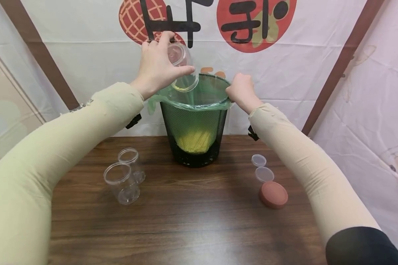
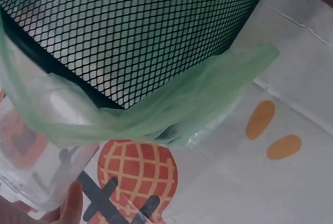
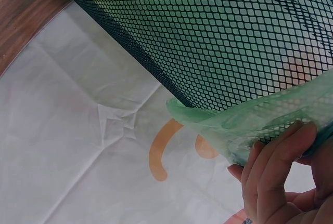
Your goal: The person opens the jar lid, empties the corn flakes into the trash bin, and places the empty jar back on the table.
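My left hand (image 1: 157, 64) grips a clear plastic jar (image 1: 185, 70), tipped mouth-down over the near left of a black mesh wastebasket (image 1: 194, 121). A little yellow material clings inside the jar's lower rim. A green bin liner (image 1: 199, 106) is folded over the basket's top edge, and a yellow mass (image 1: 195, 141) shows through the mesh at the bottom. At the basket's right rim, my right hand (image 1: 242, 90) holds the edge with curled fingers over the liner. In the right wrist view these fingers (image 3: 276, 167) lie against the green plastic.
Two open clear jars (image 1: 127, 193) stand on the left of the brown wooden table (image 1: 185, 221). On the right lie two small translucent lids (image 1: 264, 174) and a reddish round lid (image 1: 273, 195). A printed white cloth (image 1: 268, 73) hangs behind the basket.
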{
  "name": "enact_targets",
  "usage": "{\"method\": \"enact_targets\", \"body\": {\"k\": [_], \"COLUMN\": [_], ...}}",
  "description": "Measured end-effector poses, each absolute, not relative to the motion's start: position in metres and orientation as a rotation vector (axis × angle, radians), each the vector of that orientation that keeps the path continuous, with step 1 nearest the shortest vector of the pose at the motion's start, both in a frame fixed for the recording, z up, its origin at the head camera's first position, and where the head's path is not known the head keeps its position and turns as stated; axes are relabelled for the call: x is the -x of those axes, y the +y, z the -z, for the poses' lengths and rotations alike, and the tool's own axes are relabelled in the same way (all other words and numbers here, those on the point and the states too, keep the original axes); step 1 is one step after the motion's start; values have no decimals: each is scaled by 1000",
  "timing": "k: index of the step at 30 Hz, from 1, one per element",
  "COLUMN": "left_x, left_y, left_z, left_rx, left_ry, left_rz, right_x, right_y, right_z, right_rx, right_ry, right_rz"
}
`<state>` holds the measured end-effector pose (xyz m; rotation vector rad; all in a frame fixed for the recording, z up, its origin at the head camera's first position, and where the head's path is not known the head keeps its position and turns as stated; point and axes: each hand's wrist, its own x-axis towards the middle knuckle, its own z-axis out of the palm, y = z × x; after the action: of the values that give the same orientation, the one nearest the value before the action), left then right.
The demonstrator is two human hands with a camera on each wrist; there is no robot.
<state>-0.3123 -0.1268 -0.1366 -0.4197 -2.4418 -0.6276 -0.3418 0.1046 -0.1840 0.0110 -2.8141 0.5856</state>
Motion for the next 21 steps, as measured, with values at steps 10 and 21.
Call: {"method": "enact_targets", "body": {"k": [10,21], "left_x": [311,313], "left_y": [-124,-120], "left_z": [133,140], "left_rx": [438,473], "left_ry": [-2438,-2327], "left_rz": [607,544], "right_x": [341,340], "right_y": [105,106], "right_z": [184,185], "right_rx": [-26,-22], "right_ry": [-2798,-2806], "right_rz": [-583,-586]}}
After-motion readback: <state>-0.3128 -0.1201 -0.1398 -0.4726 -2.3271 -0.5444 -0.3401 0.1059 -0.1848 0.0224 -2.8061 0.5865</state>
